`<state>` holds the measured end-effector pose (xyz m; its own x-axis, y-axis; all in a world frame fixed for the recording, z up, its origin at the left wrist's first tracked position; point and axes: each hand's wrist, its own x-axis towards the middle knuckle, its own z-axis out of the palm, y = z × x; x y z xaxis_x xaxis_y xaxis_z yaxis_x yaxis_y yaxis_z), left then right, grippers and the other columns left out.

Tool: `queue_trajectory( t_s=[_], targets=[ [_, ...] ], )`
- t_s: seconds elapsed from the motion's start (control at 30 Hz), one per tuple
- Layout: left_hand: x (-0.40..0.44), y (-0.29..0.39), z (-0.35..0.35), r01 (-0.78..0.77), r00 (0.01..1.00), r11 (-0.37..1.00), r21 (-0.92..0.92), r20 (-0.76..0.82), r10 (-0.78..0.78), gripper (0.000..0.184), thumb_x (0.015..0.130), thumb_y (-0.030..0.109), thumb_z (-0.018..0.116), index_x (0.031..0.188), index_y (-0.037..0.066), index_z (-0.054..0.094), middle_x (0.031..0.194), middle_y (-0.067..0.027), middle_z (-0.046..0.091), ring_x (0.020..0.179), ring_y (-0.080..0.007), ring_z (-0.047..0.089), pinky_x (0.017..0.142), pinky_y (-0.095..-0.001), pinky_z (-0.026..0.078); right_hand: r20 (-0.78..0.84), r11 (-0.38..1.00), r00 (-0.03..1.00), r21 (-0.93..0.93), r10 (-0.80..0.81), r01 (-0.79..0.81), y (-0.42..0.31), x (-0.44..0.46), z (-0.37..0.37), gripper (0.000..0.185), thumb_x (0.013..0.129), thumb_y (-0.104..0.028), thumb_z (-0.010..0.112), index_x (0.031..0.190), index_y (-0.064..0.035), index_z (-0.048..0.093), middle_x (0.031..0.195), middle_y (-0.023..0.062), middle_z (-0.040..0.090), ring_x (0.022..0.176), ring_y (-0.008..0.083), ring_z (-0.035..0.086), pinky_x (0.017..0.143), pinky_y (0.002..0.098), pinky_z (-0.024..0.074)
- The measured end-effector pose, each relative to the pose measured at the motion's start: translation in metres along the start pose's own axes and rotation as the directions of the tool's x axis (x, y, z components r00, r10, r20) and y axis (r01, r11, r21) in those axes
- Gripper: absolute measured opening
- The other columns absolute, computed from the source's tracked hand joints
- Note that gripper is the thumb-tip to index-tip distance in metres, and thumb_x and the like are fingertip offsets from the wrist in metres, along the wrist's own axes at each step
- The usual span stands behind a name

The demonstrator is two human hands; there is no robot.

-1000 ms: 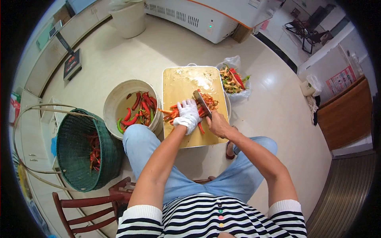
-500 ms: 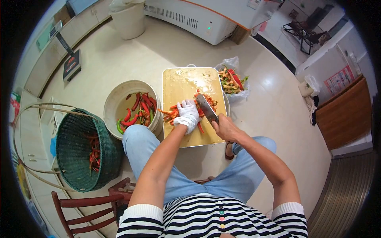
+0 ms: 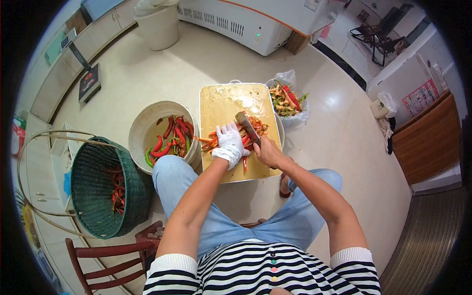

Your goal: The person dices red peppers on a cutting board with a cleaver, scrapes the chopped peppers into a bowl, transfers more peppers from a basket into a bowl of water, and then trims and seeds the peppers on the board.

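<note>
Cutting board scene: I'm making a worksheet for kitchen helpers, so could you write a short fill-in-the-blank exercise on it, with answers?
The glove on the left hand is ____.
The bare hand that grips the knife is the person's ____ one.
The bucket stands ____ the woven basket and the cutting board.
The peppers under the gloved palm are mostly ____.

Missing words: white; right; between; red.

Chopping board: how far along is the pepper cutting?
Done, it seems: the chopped pile beside the knife. In hand: the gloved left hand presses the longer pieces while the right hand holds the knife. Still to do: those longer pieces, and probably the peppers in the pale bucket and green basket.
</note>
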<state>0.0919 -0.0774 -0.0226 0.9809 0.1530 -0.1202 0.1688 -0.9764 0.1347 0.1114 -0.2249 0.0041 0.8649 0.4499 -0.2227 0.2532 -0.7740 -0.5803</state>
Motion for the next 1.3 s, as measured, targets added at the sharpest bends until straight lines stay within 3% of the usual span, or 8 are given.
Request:
queue_trajectory(
  t_s=[0.23, 0.4, 0.73, 0.83, 0.9, 1.1, 1.23, 1.3],
  targets=[
    [0.003, -0.010, 0.016, 0.029, 0.999, 0.999, -0.026, -0.014, -0.029, 0.094, 0.055, 0.049, 0.079, 0.124, 0.000, 0.037, 0.119, -0.0155, 0.044, 0.114, -0.0300, 0.040, 0.102, -0.0493, 0.023, 0.065, 1.000, 0.998, 0.016, 0.018, -0.019, -0.009, -0.004, -0.013, 0.033, 0.088, -0.019, 0.053, 0.094, 0.0118, 0.046, 0.077, 0.0353, 0.057, 0.075, 0.0480, 0.059, 0.067, 0.0502, 0.0470],
    [0.005, -0.012, 0.019, 0.010, 1.000, 0.998, -0.060, -0.008, -0.011, 0.084, 0.059, 0.047, 0.077, 0.119, 0.003, 0.040, 0.112, -0.0133, 0.045, 0.109, -0.0292, 0.043, 0.098, -0.0483, 0.026, -0.059, 0.986, 0.984, -0.042, -0.167, 0.164, -0.017, -0.031, -0.031, 0.033, 0.088, -0.017, 0.051, 0.094, 0.0142, 0.043, 0.074, 0.0348, 0.057, 0.071, 0.0488, 0.059, 0.066, 0.0506, 0.0464],
    [0.006, -0.009, 0.020, 0.030, 0.999, 0.999, -0.014, -0.044, -0.030, 0.081, 0.057, 0.044, 0.078, 0.118, 0.004, 0.042, 0.111, -0.0118, 0.046, 0.106, -0.0280, 0.043, 0.096, -0.0483, 0.029, 0.124, 0.997, 0.991, -0.068, -0.040, 0.049, -0.025, -0.029, -0.041, 0.031, 0.088, -0.017, 0.052, 0.091, 0.0137, 0.047, 0.078, 0.0362, 0.057, 0.079, 0.0477, 0.060, 0.069, 0.0487, 0.0471],
    [0.006, -0.008, 0.020, 0.024, 0.999, 0.999, 0.027, -0.049, -0.023, 0.082, 0.057, 0.043, 0.077, 0.120, 0.004, 0.042, 0.111, -0.0113, 0.046, 0.103, -0.0250, 0.043, 0.095, -0.0461, 0.029, 0.200, 0.996, 0.980, -0.091, -0.001, 0.019, -0.034, -0.015, -0.037, 0.031, 0.089, -0.020, 0.052, 0.089, 0.0110, 0.047, 0.073, 0.0309, 0.058, 0.073, 0.0429, 0.062, 0.064, 0.0468, 0.0480],
    [0.007, -0.007, 0.023, 0.038, 0.998, 0.999, 0.037, -0.058, -0.036, 0.085, 0.056, 0.042, 0.077, 0.122, 0.003, 0.041, 0.111, -0.0113, 0.046, 0.104, -0.0255, 0.043, 0.096, -0.0465, 0.028, 0.226, 0.992, 0.966, -0.015, 0.126, -0.126, -0.044, -0.007, -0.031, 0.032, 0.089, -0.021, 0.051, 0.091, 0.0104, 0.045, 0.072, 0.0313, 0.058, 0.072, 0.0436, 0.061, 0.063, 0.0472, 0.0483],
    [0.004, -0.011, 0.019, -0.009, 0.999, 1.000, -0.013, -0.031, 0.009, 0.087, 0.056, 0.045, 0.078, 0.121, 0.001, 0.039, 0.114, -0.0144, 0.046, 0.108, -0.0295, 0.043, 0.096, -0.0487, 0.029, 0.006, 0.988, 0.991, -0.071, -0.135, 0.135, 0.006, 0.013, 0.009, 0.033, 0.089, -0.023, 0.053, 0.092, 0.0093, 0.046, 0.075, 0.0306, 0.059, 0.068, 0.0415, 0.062, 0.060, 0.0455, 0.0495],
    [0.002, -0.015, 0.015, -0.030, 0.999, 0.996, -0.088, 0.019, 0.032, 0.098, 0.057, 0.053, 0.076, 0.127, -0.002, 0.034, 0.121, -0.0168, 0.043, 0.116, -0.0335, 0.039, 0.100, -0.0504, 0.025, 0.020, 0.990, 0.992, -0.068, -0.123, 0.124, 0.013, 0.014, 0.008, 0.034, 0.088, -0.023, 0.054, 0.094, 0.0090, 0.047, 0.079, 0.0314, 0.059, 0.072, 0.0423, 0.062, 0.062, 0.0460, 0.0495],
    [-0.002, -0.011, 0.006, -0.017, 0.998, 0.996, -0.085, 0.059, 0.022, 0.105, 0.055, 0.054, 0.077, 0.130, -0.003, 0.031, 0.125, -0.0169, 0.041, 0.119, -0.0334, 0.037, 0.103, -0.0510, 0.022, 0.113, 1.000, 0.994, 0.003, -0.009, 0.009, 0.012, 0.009, -0.002, 0.035, 0.087, -0.024, 0.055, 0.095, 0.0086, 0.048, 0.083, 0.0321, 0.059, 0.081, 0.0443, 0.061, 0.070, 0.0478, 0.0482]
  ],
)
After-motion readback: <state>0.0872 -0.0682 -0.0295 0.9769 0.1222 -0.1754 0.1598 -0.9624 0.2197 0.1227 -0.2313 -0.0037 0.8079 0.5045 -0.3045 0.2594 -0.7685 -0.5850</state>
